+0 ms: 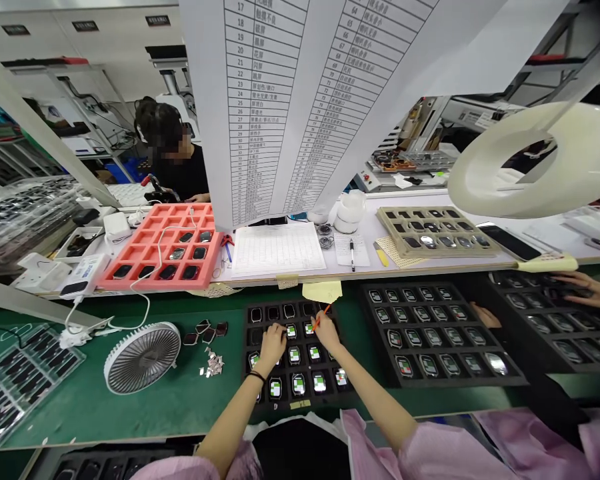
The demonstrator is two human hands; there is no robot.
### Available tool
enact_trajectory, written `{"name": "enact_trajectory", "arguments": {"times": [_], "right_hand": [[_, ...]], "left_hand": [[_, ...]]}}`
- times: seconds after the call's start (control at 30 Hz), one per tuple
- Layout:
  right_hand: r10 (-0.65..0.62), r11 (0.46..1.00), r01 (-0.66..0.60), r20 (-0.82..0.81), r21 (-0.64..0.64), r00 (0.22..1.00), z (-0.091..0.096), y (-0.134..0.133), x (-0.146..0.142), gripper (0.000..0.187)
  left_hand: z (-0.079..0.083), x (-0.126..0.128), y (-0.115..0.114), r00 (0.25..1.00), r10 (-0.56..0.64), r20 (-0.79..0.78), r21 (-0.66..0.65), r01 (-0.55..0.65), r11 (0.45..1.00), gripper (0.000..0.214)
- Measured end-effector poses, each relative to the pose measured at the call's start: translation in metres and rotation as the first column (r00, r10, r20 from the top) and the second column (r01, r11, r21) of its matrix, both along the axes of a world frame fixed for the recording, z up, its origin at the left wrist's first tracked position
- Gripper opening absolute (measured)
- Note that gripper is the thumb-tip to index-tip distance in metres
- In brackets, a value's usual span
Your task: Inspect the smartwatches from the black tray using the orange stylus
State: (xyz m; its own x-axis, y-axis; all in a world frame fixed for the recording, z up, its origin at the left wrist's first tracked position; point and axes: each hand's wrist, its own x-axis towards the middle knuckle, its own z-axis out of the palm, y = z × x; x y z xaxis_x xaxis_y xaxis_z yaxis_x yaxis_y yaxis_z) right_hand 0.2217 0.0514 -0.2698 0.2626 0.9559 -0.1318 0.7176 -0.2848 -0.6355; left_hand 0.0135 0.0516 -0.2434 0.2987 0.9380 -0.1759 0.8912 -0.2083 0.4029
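The left hand point(273, 345) curls down over the upper rows of a matte black compartment tray point(331, 399), its fingertips on or just above a square smartwatch point(291, 331). I cannot tell whether it is gripping or only pressing. The right hand point(327, 331) pinches a slim orange stylus point(321, 318), which slants away from the palm. Rows of rounded-corner watches lie beneath both hands, their glossy screens showing green near the wrists.

A stylus tip dragged under pressure could scratch the glass, while a wrist brushing the lower rows could nudge a watch out of its pocket. Left of the hands, a small heap of shiny metal clips point(213, 362) lies loose on the green bench mat point(130, 413), so a careless sweep could scatter them. A round white ribbed plastic fan point(143, 357) sits just beyond them, its trailing white cable point(147, 300) a possible snag. Ahead of the right hand, a pale yellow paper note point(323, 291) hangs over the bench edge.
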Motion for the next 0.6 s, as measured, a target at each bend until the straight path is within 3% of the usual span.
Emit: {"name": "enact_trajectory", "arguments": {"times": [0.13, 0.23, 0.37, 0.6], "right_hand": [[0.032, 0.998, -0.032, 0.000, -0.055, 0.999, -0.006, -0.007, -0.026, 0.022], [0.017, 0.997, -0.018, -0.014, -0.080, 1.000, -0.007, -0.003, -0.030, 0.026], [0.006, 0.994, -0.014, -0.069, -0.111, 0.998, -0.004, 0.001, -0.024, 0.026], [-0.004, 0.991, -0.021, -0.188, -0.130, 0.982, -0.002, -0.001, -0.030, 0.028]], "left_hand": [[-0.006, 0.042, 0.007, 0.991, 0.083, -0.100, -0.060, -0.089, 0.994, 0.027], [-0.008, 0.058, 0.014, 0.973, 0.172, -0.156, -0.092, -0.188, 0.978, 0.031], [-0.006, 0.065, 0.019, 0.962, 0.231, -0.143, -0.135, -0.251, 0.959, 0.033], [-0.004, 0.062, 0.019, 0.968, 0.249, 0.032, -0.233, -0.235, 0.944, 0.031]]}}
